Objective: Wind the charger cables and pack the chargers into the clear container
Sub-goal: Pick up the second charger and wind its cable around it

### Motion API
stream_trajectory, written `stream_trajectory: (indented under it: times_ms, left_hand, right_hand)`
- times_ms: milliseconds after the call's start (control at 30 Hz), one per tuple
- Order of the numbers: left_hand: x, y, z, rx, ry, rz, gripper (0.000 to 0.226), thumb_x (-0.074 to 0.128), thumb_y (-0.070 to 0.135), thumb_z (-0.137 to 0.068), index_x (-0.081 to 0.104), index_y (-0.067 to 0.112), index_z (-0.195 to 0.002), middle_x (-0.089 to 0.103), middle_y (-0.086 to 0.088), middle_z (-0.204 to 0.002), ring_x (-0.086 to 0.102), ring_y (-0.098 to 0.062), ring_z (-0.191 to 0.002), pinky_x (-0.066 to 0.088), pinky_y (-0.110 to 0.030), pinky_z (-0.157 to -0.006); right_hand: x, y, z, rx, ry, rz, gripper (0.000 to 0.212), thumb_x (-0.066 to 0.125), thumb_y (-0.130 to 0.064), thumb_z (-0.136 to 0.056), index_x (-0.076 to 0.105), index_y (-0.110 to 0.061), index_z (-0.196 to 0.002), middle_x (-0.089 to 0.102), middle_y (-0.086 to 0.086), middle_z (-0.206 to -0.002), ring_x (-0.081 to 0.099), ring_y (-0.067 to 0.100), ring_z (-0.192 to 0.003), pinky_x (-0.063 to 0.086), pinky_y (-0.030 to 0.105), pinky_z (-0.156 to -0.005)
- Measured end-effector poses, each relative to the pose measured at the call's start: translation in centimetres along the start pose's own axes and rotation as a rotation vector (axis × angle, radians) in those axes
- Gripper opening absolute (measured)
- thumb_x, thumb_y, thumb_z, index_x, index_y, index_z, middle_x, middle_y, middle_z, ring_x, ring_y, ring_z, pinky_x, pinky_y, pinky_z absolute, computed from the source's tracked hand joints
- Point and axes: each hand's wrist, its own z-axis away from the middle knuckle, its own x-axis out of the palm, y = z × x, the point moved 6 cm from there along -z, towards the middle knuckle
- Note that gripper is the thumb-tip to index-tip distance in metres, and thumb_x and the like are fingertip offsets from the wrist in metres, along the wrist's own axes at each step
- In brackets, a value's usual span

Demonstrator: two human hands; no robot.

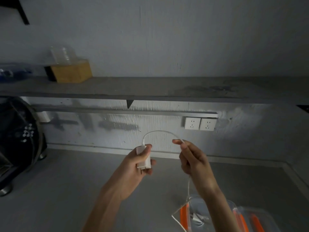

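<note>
I see my left hand (141,160) raised above the worktop (58,190), closed around the white charger (143,159). Its cable (158,131) arches rightward to my right hand (192,158), pinched between fingers, then hangs down toward the clear container (234,215), below the charger's right.

No legible text; white marks on dark appliance (27,133) too blurred.
</note>
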Motion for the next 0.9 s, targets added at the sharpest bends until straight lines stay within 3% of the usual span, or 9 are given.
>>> stream_trajectory:
  times_ms: [100, 200, 367, 467, 567, 667, 733, 833, 900]
  left_hand:
    - [0.0, 0.3, 0.7, -0.021, -0.076, 0.061, 0.049, 0.069, 0.015, -0.078, 0.062, 0.000, -0.124, 0.054, -0.015, -0.101, 0.062, -0.024, -0.080, 0.052, -0.033, -0.055]
    - [0.9, 1.6, 1.8, 0.081, -0.155, -0.012, 0.042, 0.062, 0.017, -0.080, 0.068, 0.001, -0.118, 0.059, -0.015, -0.094, 0.062, -0.024, -0.086, 0.055, -0.034, -0.072]
    - [3.4, 6.9, 4.5, 0.310, -0.337, -0.012, 0.050, 0.077, 0.034, -0.076, 0.069, 0.006, -0.117, 0.068, -0.016, -0.101, 0.067, -0.026, -0.094, 0.056, -0.033, -0.082]
    - [4.5, 8.9, 5.1, 0.361, -0.373, -0.052, 0.040, 0.063, 0.032, -0.085, 0.068, 0.010, -0.118, 0.070, -0.014, -0.108, 0.067, -0.021, -0.100, 0.056, -0.024, -0.080]
    - [4.9, 8.3, 4.1, 0.349, -0.332, -0.109, 0.041, 0.059, 0.032, -0.084, 0.066, 0.011, -0.119, 0.067, -0.014, -0.111, 0.065, -0.019, -0.100, 0.053, -0.025, -0.078]
    - [4.4, 6.4, 2.6, 0.298, -0.242, -0.282, 0.041, 0.059, 0.035, -0.087, 0.063, 0.019, -0.123, 0.067, -0.004, -0.109, 0.061, -0.013, -0.091, 0.047, -0.028, -0.069]
    - [3.8, 5.2, 1.7, 0.276, -0.178, -0.338, 0.038, 0.062, 0.040, -0.086, 0.064, 0.025, -0.121, 0.068, -0.001, -0.110, 0.063, -0.010, -0.088, 0.050, -0.026, -0.067]
    - [3.2, 4.2, 0.5, 0.294, -0.073, -0.315, 0.038, 0.067, 0.037, -0.084, 0.068, 0.017, -0.116, 0.071, -0.006, -0.105, 0.067, -0.016, -0.087, 0.055, -0.026, -0.068]
    - [3.3, 3.6, -0.1, 0.283, -0.035, -0.300, 0.037, 0.065, 0.029, -0.088, 0.066, 0.010, -0.119, 0.071, -0.013, -0.110, 0.071, -0.026, -0.096, 0.060, -0.034, -0.075]
  right_hand:
    - [-1.2, 1.9, -2.0, 0.050, 0.109, 0.014, 0.026, 0.050, -0.032, -0.098, 0.073, -0.021, -0.104, 0.025, -0.001, -0.056, 0.021, 0.009, -0.047, 0.017, 0.023, -0.041]
    - [-0.3, 5.3, -3.6, 0.029, 0.154, 0.247, 0.021, 0.053, -0.024, -0.099, 0.072, -0.019, -0.092, 0.045, -0.014, -0.050, 0.037, 0.004, -0.049, 0.032, 0.017, -0.046]
    - [2.4, 12.9, -1.6, 0.019, -0.074, 0.563, 0.030, 0.053, -0.020, -0.098, 0.064, -0.034, -0.074, 0.053, -0.016, -0.055, 0.047, 0.001, -0.051, 0.040, 0.022, -0.055]
    - [3.7, 17.0, -0.1, 0.155, -0.276, 0.694, 0.017, 0.055, -0.029, -0.097, 0.068, -0.023, -0.086, 0.066, -0.008, -0.073, 0.062, 0.008, -0.069, 0.052, 0.035, -0.072]
    - [3.5, 18.6, 0.3, 0.322, -0.346, 0.593, 0.012, 0.067, -0.014, -0.090, 0.072, -0.005, -0.097, 0.068, 0.003, -0.088, 0.062, 0.014, -0.083, 0.050, 0.035, -0.083]
    - [3.1, 18.1, 1.4, 0.432, -0.620, 0.666, 0.051, 0.070, -0.007, -0.086, 0.053, -0.006, -0.134, 0.060, 0.008, -0.115, 0.053, 0.014, -0.105, 0.041, 0.013, -0.087]
    - [1.9, 16.6, 1.2, 0.401, -0.635, 0.783, 0.084, 0.070, -0.015, -0.086, 0.021, -0.030, -0.153, 0.036, -0.001, -0.152, 0.035, 0.015, -0.136, 0.025, 0.013, -0.105]
    - [1.6, 10.9, -0.4, 0.270, -0.370, 0.356, 0.089, 0.066, -0.021, -0.088, 0.009, -0.055, -0.147, 0.023, -0.018, -0.159, 0.028, 0.008, -0.144, 0.024, 0.035, -0.118]
    - [2.2, 7.6, -1.5, 0.163, -0.316, 0.088, 0.078, 0.058, -0.012, -0.094, 0.016, -0.041, -0.152, 0.038, -0.010, -0.154, 0.039, 0.009, -0.141, 0.032, 0.037, -0.115]
